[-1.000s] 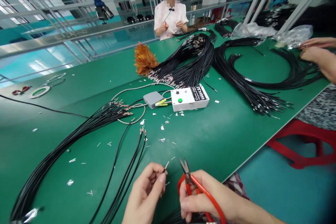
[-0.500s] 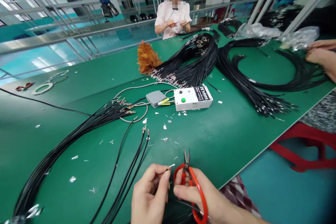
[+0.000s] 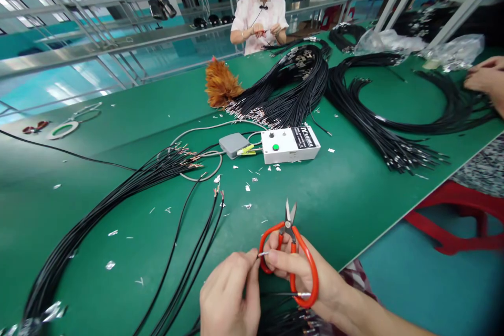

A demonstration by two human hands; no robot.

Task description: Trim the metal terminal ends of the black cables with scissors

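Note:
My left hand [image 3: 232, 291] pinches a black cable near its stripped silvery end [image 3: 263, 254], low in the middle of the view. Red-handled scissors [image 3: 309, 257] hang on my right hand [image 3: 293, 265], their blades slightly apart and pointing up. The right thumb and fingertips touch the cable's silvery end, close beside the left fingertips. Beneath the hands lie more black cables [image 3: 283, 320], partly hidden. To the left, a few cables with copper ends [image 3: 205, 236] lie beside a large black bundle [image 3: 106, 205].
A white box with a green button [image 3: 289, 148], a grey block [image 3: 233, 145], an orange feather duster [image 3: 221, 84] and big cable bundles [image 3: 291, 84] lie on the green table [image 3: 354, 215]. A person [image 3: 260, 16] sits opposite; another person's hand [image 3: 488, 81] is at right.
The scissors have shifted up and right, with their blades wider apart. My right thumb and fingertips have come onto the silvery cable end. My left hand has turned slightly, moving right.

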